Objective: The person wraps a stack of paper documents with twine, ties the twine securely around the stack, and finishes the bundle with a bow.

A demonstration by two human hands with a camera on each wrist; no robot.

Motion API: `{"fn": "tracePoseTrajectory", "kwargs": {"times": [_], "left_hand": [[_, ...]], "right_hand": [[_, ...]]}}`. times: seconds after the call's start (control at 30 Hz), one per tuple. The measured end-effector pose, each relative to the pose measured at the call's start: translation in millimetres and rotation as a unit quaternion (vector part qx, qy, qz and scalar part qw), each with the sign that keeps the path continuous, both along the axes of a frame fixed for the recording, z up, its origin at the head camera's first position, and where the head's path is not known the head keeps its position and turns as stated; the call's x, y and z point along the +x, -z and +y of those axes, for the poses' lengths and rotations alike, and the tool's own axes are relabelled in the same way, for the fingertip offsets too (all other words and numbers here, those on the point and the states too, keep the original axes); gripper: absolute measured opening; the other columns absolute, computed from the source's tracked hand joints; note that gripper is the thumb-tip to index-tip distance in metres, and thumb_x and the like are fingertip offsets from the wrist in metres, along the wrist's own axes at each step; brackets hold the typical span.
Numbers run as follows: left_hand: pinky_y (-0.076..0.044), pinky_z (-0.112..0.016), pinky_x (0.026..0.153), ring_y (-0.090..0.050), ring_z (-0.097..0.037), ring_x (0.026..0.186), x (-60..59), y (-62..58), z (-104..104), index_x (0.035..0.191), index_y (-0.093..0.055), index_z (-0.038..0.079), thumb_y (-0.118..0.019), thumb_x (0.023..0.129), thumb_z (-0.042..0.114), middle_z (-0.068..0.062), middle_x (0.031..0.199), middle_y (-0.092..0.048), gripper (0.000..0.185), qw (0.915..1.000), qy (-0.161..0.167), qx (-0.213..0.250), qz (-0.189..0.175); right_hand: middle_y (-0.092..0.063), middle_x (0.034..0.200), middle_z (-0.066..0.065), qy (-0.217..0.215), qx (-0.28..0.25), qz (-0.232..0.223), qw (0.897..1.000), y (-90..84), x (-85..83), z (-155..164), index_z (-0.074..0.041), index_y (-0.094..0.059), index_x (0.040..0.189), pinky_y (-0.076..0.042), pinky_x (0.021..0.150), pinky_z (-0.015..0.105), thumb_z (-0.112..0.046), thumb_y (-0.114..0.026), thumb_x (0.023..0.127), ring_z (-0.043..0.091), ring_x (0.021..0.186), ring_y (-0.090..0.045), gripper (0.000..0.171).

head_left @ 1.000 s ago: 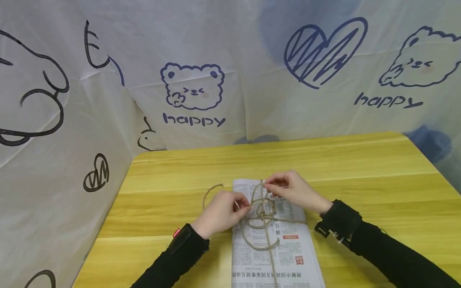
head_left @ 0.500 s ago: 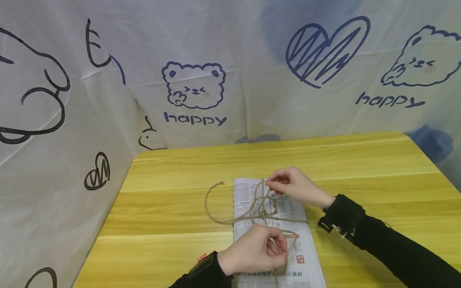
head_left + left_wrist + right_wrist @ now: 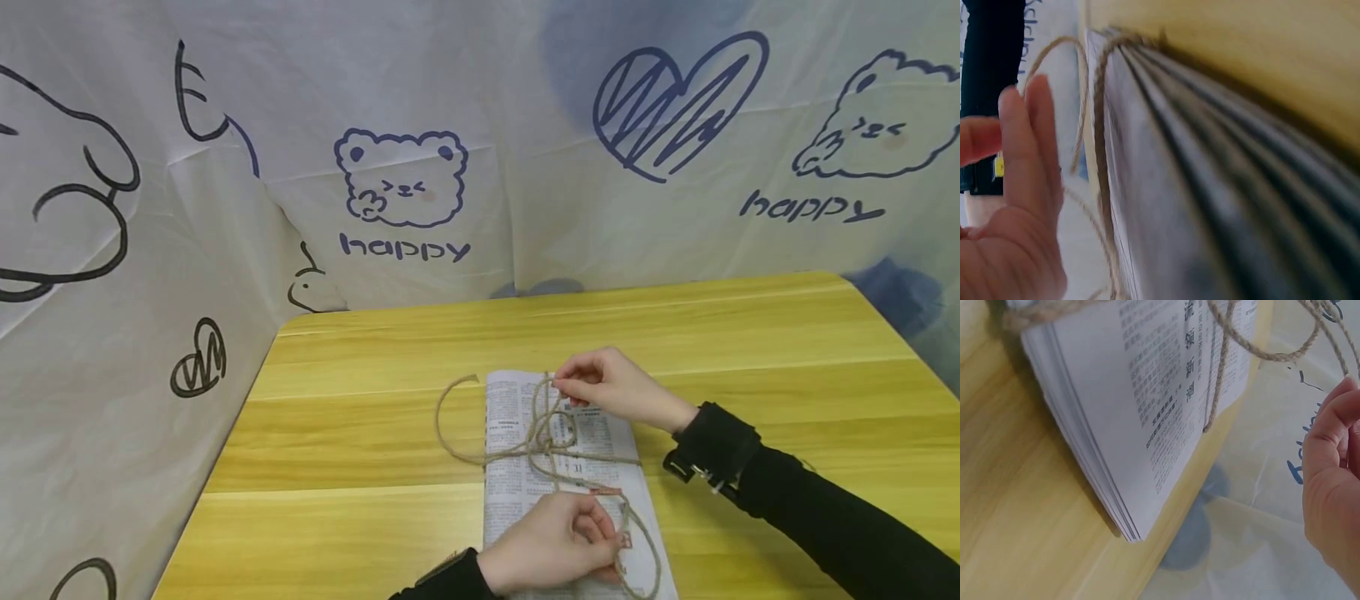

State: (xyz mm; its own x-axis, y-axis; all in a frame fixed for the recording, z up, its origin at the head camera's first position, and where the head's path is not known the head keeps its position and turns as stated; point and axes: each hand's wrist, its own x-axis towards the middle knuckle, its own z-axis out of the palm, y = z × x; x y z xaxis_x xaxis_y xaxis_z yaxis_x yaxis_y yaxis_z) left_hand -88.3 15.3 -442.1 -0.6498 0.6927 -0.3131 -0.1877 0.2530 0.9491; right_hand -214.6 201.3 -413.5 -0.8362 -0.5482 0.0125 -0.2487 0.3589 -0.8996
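A folded newspaper stack (image 3: 506, 500) lies on the table, bound crosswise with brown twine (image 3: 483, 461). My right hand (image 3: 618, 390) pinches a standing loop of that twine near the stack's far edge. Lower down, over the near part of the stack, my left hand (image 3: 551, 542) pinches the loose length, which curves into a loop on the right. In the left wrist view the left hand (image 3: 1025, 187) is beside the layered paper edges (image 3: 1166, 162). The right wrist view shows the right hand (image 3: 1335, 462) holding twine strands above the printed page (image 3: 1147, 394).
The yellow wood-grain table (image 3: 360, 433) extends around the stack. A free twine end (image 3: 465, 380) curls onto the table at left. Behind and to the left hangs a pale cloth (image 3: 495, 183) with drawn bears and hearts.
My left hand has moved from left of the knot down and right, drawing the loose twine across the paper. The right hand stays at the upper loop, barely shifted.
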Motion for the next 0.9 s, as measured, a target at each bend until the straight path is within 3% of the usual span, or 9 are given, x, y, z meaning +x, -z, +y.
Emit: {"fn": "tracePoseTrajectory", "kwargs": {"times": [0.07, 0.27, 0.4, 0.53, 0.7, 0.77, 0.9], "left_hand": [[-0.048, -0.015, 0.064, -0.062, -0.001, 0.059, -1.7, 0.2, -4.2, 0.089, -0.067, 0.01, -0.065, 0.095, 0.017, 0.0, 0.07, -0.07, 0.009, 0.9975, 0.007, -0.056, 0.042], [-0.046, -0.014, 0.059, -0.055, -0.002, 0.05, -0.4, -4.1, -8.8, 0.077, -0.065, 0.014, -0.068, 0.089, 0.009, 0.008, 0.057, -0.06, 0.013, 0.9829, 0.035, -0.136, 0.118], [-0.042, -0.016, 0.052, -0.049, -0.001, 0.05, 2.8, -5.7, -5.7, 0.07, -0.065, 0.015, -0.069, 0.085, 0.01, 0.012, 0.056, -0.054, 0.016, 0.9635, 0.038, -0.197, 0.177], [-0.044, -0.016, 0.053, -0.051, 0.0, 0.051, 7.4, -5.8, 1.3, 0.07, -0.069, 0.017, -0.071, 0.087, 0.016, 0.014, 0.057, -0.055, 0.017, 0.9483, 0.067, -0.242, 0.194], [-0.045, -0.016, 0.056, -0.054, 0.0, 0.055, 11.0, -3.8, 10.7, 0.075, -0.071, 0.017, -0.072, 0.092, 0.024, 0.013, 0.061, -0.058, 0.018, 0.9424, 0.119, -0.255, 0.181], [-0.045, -0.016, 0.056, -0.054, 0.0, 0.056, 11.8, -4.4, 10.9, 0.074, -0.072, 0.017, -0.072, 0.092, 0.026, 0.013, 0.061, -0.06, 0.02, 0.9414, 0.119, -0.26, 0.179], [-0.045, -0.015, 0.056, -0.054, 0.003, 0.055, 11.0, -11.3, 3.3, 0.069, -0.073, 0.019, -0.073, 0.092, 0.03, 0.015, 0.059, -0.061, 0.025, 0.9353, 0.093, -0.267, 0.213]], "right_hand": [[-0.07, 0.095, 0.026, -0.003, 0.0, 0.001, 1.0, 1.0, -0.9, 0.3, 0.008, -0.068, 0.114, -0.058, 0.072, 0.034, -0.01, -0.061, 0.1, 0.021, 0.076, -0.069, 0.023], [-0.07, 0.093, 0.026, -0.003, 0.002, -0.002, 1.0, 2.3, -5.1, 2.7, 0.008, -0.068, 0.113, -0.058, 0.073, 0.035, -0.01, -0.061, 0.1, 0.023, 0.077, -0.069, 0.023], [-0.07, 0.09, 0.024, 0.002, 0.002, 0.007, 1.0, 3.1, -9.7, 1.3, 0.008, -0.068, 0.112, -0.056, 0.071, 0.033, -0.009, -0.062, 0.099, 0.02, 0.075, -0.068, 0.022], [-0.072, 0.087, 0.018, 0.007, 0.001, 0.01, 1.0, 3.3, -13.3, -2.3, 0.008, -0.069, 0.112, -0.056, 0.07, 0.032, -0.009, -0.063, 0.099, 0.021, 0.075, -0.069, 0.022], [-0.072, 0.088, 0.015, 0.002, -0.001, 0.004, 1.0, 1.9, -13.8, -6.1, 0.007, -0.068, 0.114, -0.056, 0.071, 0.034, -0.012, -0.063, 0.1, 0.027, 0.078, -0.069, 0.024], [-0.072, 0.088, 0.017, 0.0, -0.004, 0.003, 1.0, 2.0, -13.8, -6.5, 0.008, -0.068, 0.114, -0.056, 0.071, 0.034, -0.011, -0.062, 0.1, 0.027, 0.077, -0.069, 0.024], [-0.071, 0.091, 0.024, 0.0, -0.009, 0.001, 1.0, 4.1, -13.5, -5.4, 0.009, -0.067, 0.113, -0.057, 0.071, 0.033, -0.009, -0.062, 0.1, 0.024, 0.077, -0.069, 0.023]]}}
